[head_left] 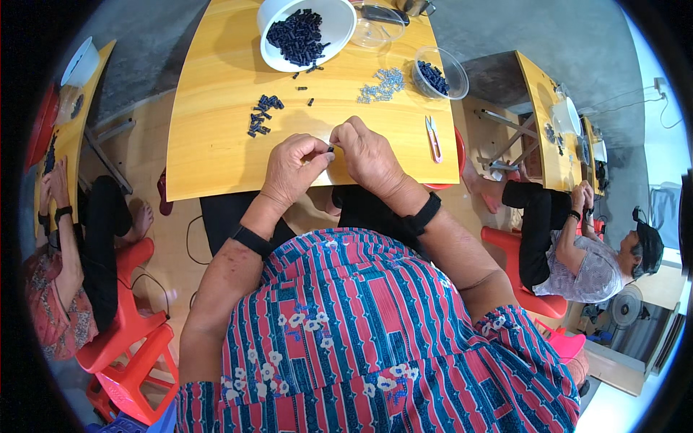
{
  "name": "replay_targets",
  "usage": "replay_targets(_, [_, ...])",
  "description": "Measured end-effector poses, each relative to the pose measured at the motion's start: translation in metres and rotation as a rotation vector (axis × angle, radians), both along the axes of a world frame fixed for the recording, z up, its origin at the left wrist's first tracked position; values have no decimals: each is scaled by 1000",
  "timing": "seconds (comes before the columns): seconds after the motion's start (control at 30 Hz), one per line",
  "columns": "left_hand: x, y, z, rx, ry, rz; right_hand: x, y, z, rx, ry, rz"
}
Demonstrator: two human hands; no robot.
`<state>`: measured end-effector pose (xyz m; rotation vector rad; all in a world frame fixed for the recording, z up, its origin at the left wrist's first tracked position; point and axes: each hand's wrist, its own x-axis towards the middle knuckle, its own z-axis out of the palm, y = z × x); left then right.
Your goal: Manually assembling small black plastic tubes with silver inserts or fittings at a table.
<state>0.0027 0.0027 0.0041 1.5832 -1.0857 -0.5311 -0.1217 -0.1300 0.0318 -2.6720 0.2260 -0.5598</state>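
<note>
From the head view, both hands meet over the near edge of the yellow desk. The left hand and the right hand are pinched together on one tiny black piece. It sits right between the fingertips, just above the desk edge. Both hands are closed around it, fingers curled in, thumbs pressing toward each other.

To do this bit well, I think the hands should stay close and steady. The piece is very small, so a soft but firm pinch looks best. Too loose, and it could slip and drop off the edge to the floor.

Both wrists are bent down a little, and each has a black band. The forearms come up from the bottom and point in toward each other.

A small pile of black pieces lies further up the desk. A white bowl holds many more. Little silver bits lie near a clear bowl. Pink snips rest just right of the right hand.
</note>
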Motion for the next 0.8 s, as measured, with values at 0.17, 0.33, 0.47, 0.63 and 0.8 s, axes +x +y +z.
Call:
replay_targets(0.17, [0, 1, -2, 3, 15, 7, -2, 4, 3, -100, 33, 37])
replay_targets(0.33, [0, 0, -1, 21, 15, 9, -3, 5, 5, -247, 36, 46])
replay_targets(0.47, [1, -1, -1, 36, 32, 36, 0, 4, 12, -353, 75, 83])
replay_targets(0.63, [1, -3, -5, 42, 81, 48, 1, 7, 16, -336, 77, 109])
replay_targets(0.8, [2, -3, -8, 38, 98, 25, -2, 10, -1, 53, 24, -12])
